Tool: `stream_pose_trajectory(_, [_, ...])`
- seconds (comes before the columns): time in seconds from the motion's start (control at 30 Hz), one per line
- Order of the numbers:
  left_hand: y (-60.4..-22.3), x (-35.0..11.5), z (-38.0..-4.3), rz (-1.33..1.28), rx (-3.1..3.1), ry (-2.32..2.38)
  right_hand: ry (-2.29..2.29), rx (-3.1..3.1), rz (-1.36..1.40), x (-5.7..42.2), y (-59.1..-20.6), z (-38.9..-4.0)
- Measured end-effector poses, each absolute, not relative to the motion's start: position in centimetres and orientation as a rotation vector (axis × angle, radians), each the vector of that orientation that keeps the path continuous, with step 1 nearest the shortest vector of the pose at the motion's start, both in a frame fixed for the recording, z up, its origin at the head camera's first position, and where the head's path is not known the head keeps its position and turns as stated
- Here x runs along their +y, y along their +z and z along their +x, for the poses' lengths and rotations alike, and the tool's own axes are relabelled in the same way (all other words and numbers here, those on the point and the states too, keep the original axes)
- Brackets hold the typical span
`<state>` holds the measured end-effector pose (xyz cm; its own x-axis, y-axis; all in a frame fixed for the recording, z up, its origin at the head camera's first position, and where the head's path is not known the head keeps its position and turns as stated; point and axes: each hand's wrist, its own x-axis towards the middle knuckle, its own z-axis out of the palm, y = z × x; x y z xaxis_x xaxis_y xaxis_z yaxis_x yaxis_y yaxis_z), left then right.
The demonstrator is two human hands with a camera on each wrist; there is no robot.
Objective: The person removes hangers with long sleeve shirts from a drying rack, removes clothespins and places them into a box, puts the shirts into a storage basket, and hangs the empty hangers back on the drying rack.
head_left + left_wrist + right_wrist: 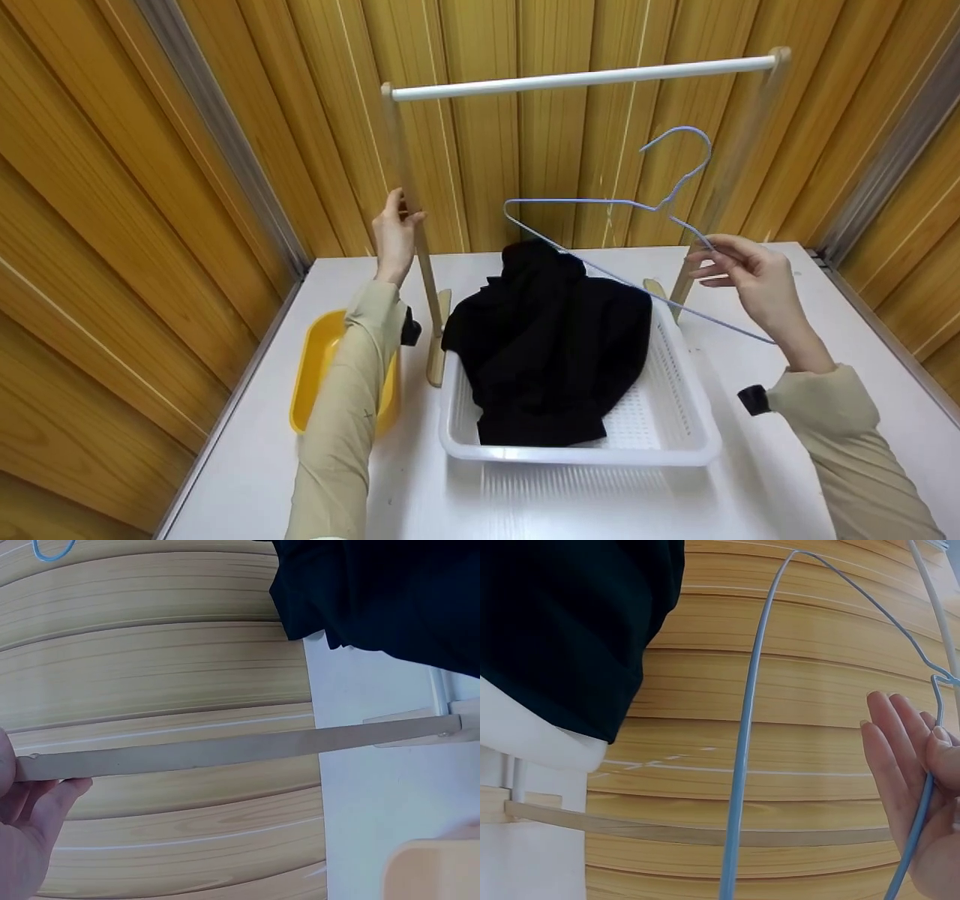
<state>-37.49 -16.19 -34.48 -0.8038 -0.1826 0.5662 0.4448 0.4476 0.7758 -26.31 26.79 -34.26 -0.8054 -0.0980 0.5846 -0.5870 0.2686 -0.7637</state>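
Observation:
A blue wire hanger is pinched by my right hand at its sloping shoulder, thumb against index finger. In the right wrist view, the hanger is held between the thumb and fingers of the right hand, with the other fingers fairly straight. My left hand grips the left wooden post of a small clothes rack; the left wrist view has thumb and fingers on both sides of that post. Between the hands, a black garment lies heaped in a white plastic basket.
The rack's white top bar spans above the basket. Its right post stands behind the hanger. A yellow bin sits on the white table, partly behind my left forearm. Wood-panelled walls enclose the table.

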Motion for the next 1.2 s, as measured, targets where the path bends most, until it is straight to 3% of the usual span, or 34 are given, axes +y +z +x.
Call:
stream_pose_trajectory(0.83, [-34.8,-16.0,-37.8,-0.224,-2.134,-1.263,1.848,-1.860,0.517,28.6,-29.0,-28.9])
stream_pose_trajectory(1.2, [-34.8,-15.9,-38.0,-0.236,-2.125,-1.315,1.929,-1.835,0.480,29.8,-29.9,-30.6])
